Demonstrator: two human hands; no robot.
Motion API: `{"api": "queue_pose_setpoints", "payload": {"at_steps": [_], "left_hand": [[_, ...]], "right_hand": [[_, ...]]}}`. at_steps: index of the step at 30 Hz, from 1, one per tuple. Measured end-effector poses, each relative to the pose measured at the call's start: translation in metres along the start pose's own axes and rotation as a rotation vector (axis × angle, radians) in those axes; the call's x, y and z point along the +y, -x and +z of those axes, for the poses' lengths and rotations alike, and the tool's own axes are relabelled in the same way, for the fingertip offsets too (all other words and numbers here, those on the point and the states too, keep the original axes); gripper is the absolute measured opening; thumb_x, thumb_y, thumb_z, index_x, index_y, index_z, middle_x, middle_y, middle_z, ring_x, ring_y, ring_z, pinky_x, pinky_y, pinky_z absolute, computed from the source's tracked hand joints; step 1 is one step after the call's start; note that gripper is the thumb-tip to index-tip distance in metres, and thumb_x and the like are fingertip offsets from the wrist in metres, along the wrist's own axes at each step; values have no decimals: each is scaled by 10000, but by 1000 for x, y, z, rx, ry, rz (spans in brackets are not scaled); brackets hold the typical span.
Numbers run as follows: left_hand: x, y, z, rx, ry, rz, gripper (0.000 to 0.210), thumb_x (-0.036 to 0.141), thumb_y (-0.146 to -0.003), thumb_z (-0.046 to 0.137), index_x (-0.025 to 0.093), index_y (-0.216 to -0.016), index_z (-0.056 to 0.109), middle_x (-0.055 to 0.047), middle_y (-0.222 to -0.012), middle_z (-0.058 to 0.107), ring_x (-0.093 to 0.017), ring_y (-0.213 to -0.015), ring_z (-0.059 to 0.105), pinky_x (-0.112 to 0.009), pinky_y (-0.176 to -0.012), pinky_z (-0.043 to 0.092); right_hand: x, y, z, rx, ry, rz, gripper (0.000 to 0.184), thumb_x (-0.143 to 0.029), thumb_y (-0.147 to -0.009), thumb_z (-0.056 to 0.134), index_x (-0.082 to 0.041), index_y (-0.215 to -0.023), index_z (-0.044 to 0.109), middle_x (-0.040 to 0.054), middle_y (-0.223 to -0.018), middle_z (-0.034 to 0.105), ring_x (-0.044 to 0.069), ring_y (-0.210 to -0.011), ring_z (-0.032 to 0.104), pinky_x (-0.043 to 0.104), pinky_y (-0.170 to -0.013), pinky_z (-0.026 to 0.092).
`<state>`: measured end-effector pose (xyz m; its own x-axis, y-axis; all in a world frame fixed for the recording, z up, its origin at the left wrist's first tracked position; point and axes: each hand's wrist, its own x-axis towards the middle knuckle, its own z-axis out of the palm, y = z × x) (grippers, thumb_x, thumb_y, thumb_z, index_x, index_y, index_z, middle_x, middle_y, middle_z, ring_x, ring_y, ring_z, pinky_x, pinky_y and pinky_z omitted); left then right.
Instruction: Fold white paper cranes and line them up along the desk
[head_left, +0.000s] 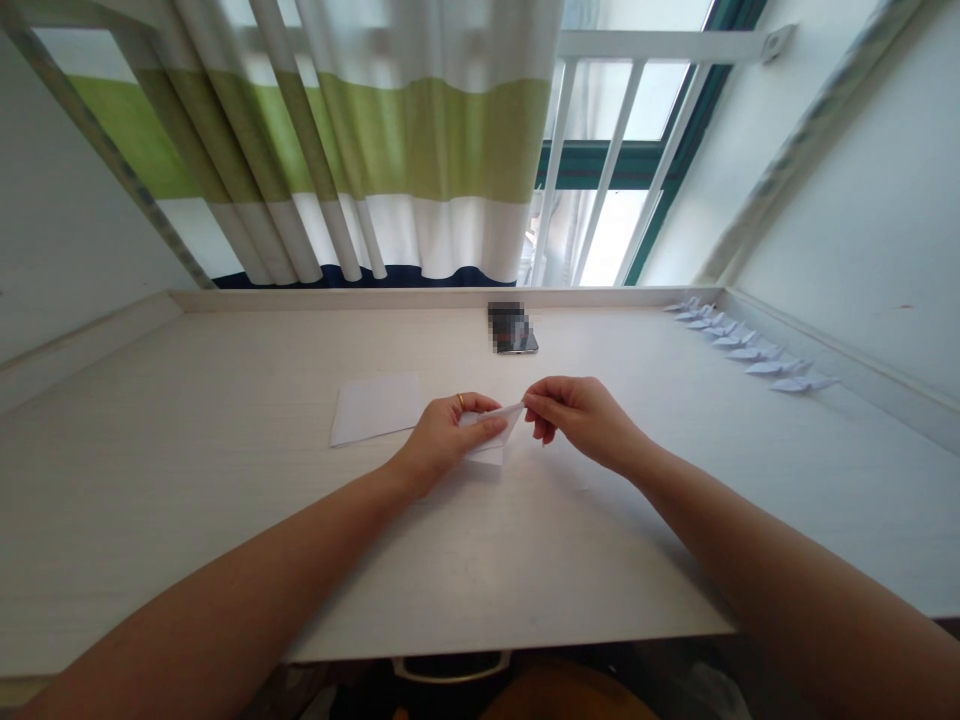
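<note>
Past bare forearms [300, 560], pinches crisp folded white paper [487, 455] in both hands [439, 440] over grained tabletop [480, 570], tapering rightward and away along its long axis.

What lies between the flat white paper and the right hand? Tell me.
The left hand, gripping the folded paper, lies between the flat white paper and the right hand, as the head view shows.

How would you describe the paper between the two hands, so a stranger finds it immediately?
On the pale table below the curtain, look between the left hand and right hand. The folded white paper has its tip in the right hand. Unlike the flat paper at left and the paper figures at far right, it is held.
</note>
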<state>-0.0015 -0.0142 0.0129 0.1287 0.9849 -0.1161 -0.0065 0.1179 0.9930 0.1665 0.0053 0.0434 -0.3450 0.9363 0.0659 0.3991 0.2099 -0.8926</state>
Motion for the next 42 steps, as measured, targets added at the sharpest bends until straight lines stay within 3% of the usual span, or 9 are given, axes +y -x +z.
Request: {"api": "queue_pose_setpoints", "payload": {"at_steps": [10, 18, 29, 42], "left_hand": [[0, 0, 0, -40, 6, -68, 298, 316, -563, 710, 141, -783, 610, 3, -594, 608, -91, -496, 517, -211, -504, 382], [-3, -2, -1, -44, 41, -115, 319, 320, -558, 716, 136, -793, 605, 3, -592, 606, -88, -495, 519, -206, -504, 374], [-4, -3, -3, -55, 26, -105, 325, 319, -564, 710, 132, -805, 599, 12, -595, 596, -80, -501, 509, -206, -517, 372], [-1, -1, -1, -109, 16, -174, 280, 281, -564, 713, 126, -779, 619, 8, -596, 607, -73, -503, 512, -196, -509, 366]], "right_hand": [[-1, 1, -2, -21, 212, -56, 186, -168, -751, 459, -161, -584, 541, -16, -470, 547, 97, -449, 523, 213, -471, 412], [0, -4, -7, 81, 208, -36, 149, -194, -759, 473, -149, -650, 563, 23, -619, 607, 109, -519, 549, 238, -526, 443], [-6, -3, -10, -148, 43, 136, 156, -231, -729, 542, -118, -640, 601, 12, -569, 583, 72, -490, 492, 205, -499, 421], [3, -4, -10, -201, 129, 95, 160, -291, -679, 586, -133, -684, 615, 0, -578, 575, 77, -518, 507, 195, -485, 425]]}}
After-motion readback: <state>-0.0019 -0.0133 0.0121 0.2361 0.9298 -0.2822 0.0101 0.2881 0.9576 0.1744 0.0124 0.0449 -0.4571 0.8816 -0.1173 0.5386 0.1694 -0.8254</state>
